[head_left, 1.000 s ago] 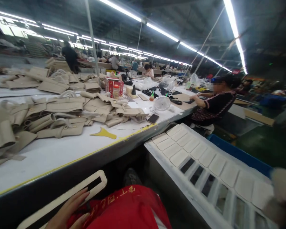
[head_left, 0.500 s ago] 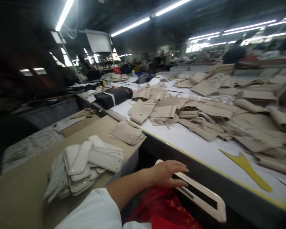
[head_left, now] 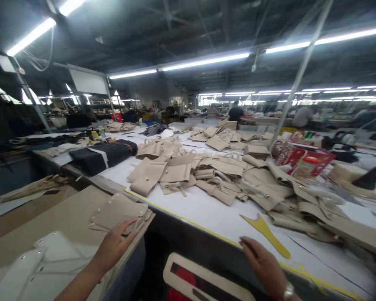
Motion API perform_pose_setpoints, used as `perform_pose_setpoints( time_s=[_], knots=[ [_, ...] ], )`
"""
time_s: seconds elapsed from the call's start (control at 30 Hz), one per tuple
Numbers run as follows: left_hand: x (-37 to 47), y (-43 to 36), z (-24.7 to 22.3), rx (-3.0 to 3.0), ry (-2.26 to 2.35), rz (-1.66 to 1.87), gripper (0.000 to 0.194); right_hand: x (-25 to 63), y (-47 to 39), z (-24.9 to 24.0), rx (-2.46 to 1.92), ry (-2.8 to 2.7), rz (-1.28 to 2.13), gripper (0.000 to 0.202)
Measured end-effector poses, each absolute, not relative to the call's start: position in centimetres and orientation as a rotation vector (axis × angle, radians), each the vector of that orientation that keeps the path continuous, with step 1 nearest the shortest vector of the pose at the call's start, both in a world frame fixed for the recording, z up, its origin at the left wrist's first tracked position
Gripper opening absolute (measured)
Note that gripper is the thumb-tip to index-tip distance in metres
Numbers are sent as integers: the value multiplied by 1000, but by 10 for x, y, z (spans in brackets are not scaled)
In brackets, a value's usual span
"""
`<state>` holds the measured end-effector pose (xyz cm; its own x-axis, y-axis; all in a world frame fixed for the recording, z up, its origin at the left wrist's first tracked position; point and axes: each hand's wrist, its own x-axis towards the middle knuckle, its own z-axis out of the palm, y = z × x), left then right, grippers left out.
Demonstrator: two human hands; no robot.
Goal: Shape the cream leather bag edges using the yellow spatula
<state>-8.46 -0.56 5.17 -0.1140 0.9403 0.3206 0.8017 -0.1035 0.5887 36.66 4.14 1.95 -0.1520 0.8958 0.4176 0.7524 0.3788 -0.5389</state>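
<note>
My left hand (head_left: 115, 244) reaches over the near right corner of a stack of beige panels with metal studs (head_left: 119, 211). Its fingers are stretched out and slightly apart at the stack's edge. By the white tabletop's front edge is my right hand (head_left: 265, 267), fingers extended and nothing seen in it; a watch (head_left: 288, 291) is on that wrist. Between and below my hands, a pale beige frame-shaped piece with a long slot (head_left: 171, 267) lies low in front of me. White studded pieces (head_left: 54, 255) are piled left of my left forearm.
Many beige panels with straps (head_left: 225, 167) spread over the white table (head_left: 194, 207). A yellow tool (head_left: 268, 236) lies near its front edge. A black wrapped bundle (head_left: 108, 155) rests at the left, a red printed bag (head_left: 311, 161) at the right. A slanted pole (head_left: 296, 81) rises behind.
My view has turned right. My left hand has left the slotted frame piece and moved to the beige panel stack. My right hand has come into view.
</note>
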Motion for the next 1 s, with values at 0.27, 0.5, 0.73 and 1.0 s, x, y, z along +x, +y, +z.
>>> perform_pose_setpoints(
  time_s=[0.27,0.5,0.73,1.0],
  knots=[
    [-54,196,42,2107,2056,1105,35,298,134,-15,-1301,-2240,463,31],
    [63,241,-12,2482,1312,835,29,339,166,-34,-1586,-1605,676,20],
    [120,240,-61,2606,1374,744,42,353,233,-25,-1607,-850,1088,16],
    [118,242,-60,2524,1449,1033,56,318,276,55,-1573,-1157,1058,34]
  ],
)
